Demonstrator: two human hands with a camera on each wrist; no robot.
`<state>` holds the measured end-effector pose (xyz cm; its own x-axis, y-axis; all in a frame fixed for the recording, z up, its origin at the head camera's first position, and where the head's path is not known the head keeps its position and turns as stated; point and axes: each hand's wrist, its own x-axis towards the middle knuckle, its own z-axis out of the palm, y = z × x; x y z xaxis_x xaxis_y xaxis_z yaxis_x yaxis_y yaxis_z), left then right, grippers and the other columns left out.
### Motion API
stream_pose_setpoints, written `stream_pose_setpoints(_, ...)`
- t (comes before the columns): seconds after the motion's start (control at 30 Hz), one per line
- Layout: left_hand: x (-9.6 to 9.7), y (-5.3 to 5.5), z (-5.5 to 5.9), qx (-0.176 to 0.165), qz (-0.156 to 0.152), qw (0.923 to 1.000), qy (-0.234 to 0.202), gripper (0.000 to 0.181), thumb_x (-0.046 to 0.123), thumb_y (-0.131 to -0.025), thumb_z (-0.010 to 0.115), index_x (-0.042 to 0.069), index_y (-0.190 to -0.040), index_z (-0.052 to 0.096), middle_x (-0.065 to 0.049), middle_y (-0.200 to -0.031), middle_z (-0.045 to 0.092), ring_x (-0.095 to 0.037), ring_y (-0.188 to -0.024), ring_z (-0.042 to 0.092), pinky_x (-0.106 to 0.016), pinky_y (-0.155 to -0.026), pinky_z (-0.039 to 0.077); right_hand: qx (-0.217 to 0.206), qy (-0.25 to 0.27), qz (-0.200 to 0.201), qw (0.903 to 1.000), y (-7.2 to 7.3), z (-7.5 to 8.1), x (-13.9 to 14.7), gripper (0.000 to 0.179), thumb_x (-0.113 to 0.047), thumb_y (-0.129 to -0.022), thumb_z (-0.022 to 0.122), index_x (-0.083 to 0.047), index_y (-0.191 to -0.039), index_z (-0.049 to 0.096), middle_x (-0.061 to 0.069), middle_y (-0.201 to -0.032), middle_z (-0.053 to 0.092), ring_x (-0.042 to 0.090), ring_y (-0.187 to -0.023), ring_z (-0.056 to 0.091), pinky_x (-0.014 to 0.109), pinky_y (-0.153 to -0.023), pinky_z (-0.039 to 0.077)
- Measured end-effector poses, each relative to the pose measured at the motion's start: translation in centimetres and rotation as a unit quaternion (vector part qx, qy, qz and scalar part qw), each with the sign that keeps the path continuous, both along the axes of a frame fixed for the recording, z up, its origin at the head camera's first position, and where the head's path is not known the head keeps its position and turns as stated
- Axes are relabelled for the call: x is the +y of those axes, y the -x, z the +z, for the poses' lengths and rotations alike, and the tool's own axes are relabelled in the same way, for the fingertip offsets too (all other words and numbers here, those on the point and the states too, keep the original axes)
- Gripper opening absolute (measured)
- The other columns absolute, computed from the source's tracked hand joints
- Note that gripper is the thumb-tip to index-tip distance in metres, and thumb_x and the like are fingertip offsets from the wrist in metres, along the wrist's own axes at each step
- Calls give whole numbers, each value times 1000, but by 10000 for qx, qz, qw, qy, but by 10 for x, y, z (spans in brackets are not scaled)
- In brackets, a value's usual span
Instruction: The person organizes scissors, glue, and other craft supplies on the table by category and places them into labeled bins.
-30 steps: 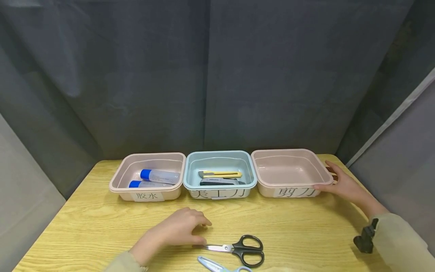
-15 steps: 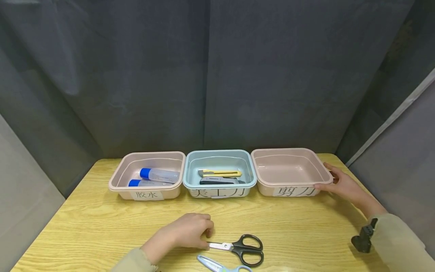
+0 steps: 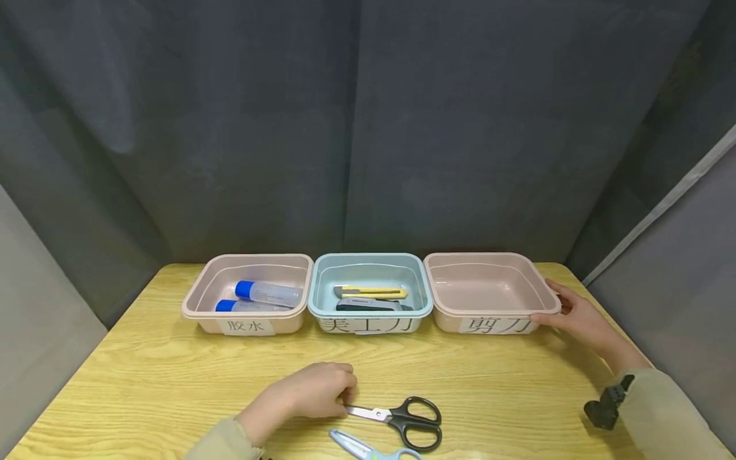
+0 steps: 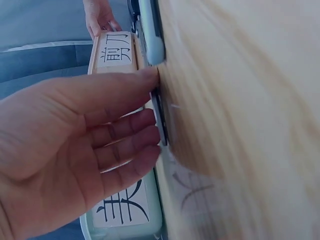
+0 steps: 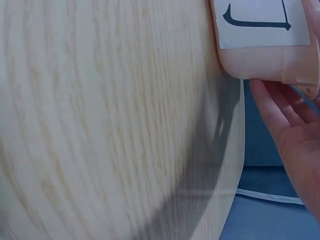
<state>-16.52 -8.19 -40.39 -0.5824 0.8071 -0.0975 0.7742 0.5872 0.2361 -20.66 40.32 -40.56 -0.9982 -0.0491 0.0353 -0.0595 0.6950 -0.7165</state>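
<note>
Black-handled scissors [image 3: 400,418] lie on the table, and my left hand [image 3: 313,391] pinches the blade end between thumb and fingers. The left wrist view shows the thumb of my left hand [image 4: 65,130] at one side of the blade and curled fingers at the other; the tips are partly hidden. Light blue scissors [image 3: 355,445] lie just in front. At the right, my right hand [image 3: 583,324] grips the front right corner of a pink bin [image 3: 483,315], thumb on the front rim, fingers along the side. Nothing lies inside that bin.
A blue bin [image 3: 368,315] with a yellow cutter [image 3: 376,292] and dark and grey cutters stands in the middle. The left pink bin [image 3: 253,315] holds two blue-capped glue bottles [image 3: 273,294]. All three bins carry labels and stand in a row before a dark curtain [image 3: 351,128].
My left hand has moved slightly right and down onto the blade tips, and its fingers have closed on them. The right hand has stayed at the pink bin.
</note>
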Motion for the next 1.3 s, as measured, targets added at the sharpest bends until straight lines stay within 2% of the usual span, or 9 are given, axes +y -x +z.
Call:
stream_pose_setpoints(0.1,0,-1,1,-72,-22,10000,-45,15,12,-70,69,20,-70,56,12,-69,42,-1,-62,39,-15,-59,35,11,10,7,10000,-1,-2,1,89,-28,-83,67,0,-145,8,29,-140,29,3,-104,42,7,-72,38)
stream_pose_setpoints(0.23,0,0,2,-238,48,9996,-153,13,11,-74,67,18,-75,57,12,-70,44,0,-64,40,-14,-60,36,34,33,-14,10000,-1,-1,1,89,-27,-83,67,-1,-145,9,29,-140,30,2,-103,43,7,-72,39)
stream_pose_setpoints(0.43,3,1,1,-134,-19,9995,-270,9,11,-78,66,16,-85,62,11,-75,52,1,-69,46,-15,-67,42,-22,2,-86,10000,0,0,-1,91,-29,-82,67,0,-145,8,30,-140,28,32,-114,42,9,-71,38)
stream_pose_setpoints(0.53,6,1,2,35,-30,9995,-313,9,14,-80,66,15,-88,66,11,-79,55,2,-71,48,-16,-70,44,-30,-4,-98,9999,0,0,-1,92,-30,-82,68,1,-145,8,30,-140,29,37,-115,40,10,-71,38)
stream_pose_setpoints(0.7,11,3,3,165,109,9992,-350,7,14,-79,68,16,-86,69,11,-77,57,3,-68,49,-15,-67,44,27,-27,-126,9999,1,0,0,91,-30,-81,68,0,-145,10,29,-138,32,33,-112,43,11,-71,39)
stream_pose_setpoints(0.83,15,3,5,268,187,9990,-308,7,13,-78,68,16,-84,70,11,-74,60,1,-67,51,-16,-66,45,-8,-10,-111,9999,1,-1,1,91,-30,-81,68,-1,-145,10,29,-139,31,16,-106,46,10,-71,40)
stream_pose_setpoints(0.93,18,2,7,546,214,9979,-263,5,13,-78,68,16,-82,70,10,-72,60,0,-65,51,-18,-65,46,-59,3,-112,9999,1,0,1,92,-30,-81,68,-2,-145,9,28,-139,31,11,-104,46,9,-71,40)
stream_pose_setpoints(1.13,24,2,10,1429,229,9888,-358,2,14,-78,68,15,-80,69,8,-71,57,-4,-60,53,-17,-58,46,-107,-9,-112,9999,2,0,0,92,-31,-81,68,-2,-146,8,29,-139,30,31,-113,43,10,-70,40)
stream_pose_setpoints(1.3,29,8,17,1666,214,9835,-665,6,13,-78,68,13,-84,68,5,-77,60,-6,-64,57,-14,-58,46,-75,-50,-111,9999,2,0,0,92,-31,-81,68,-2,-145,8,29,-140,30,26,-110,46,9,-70,40)
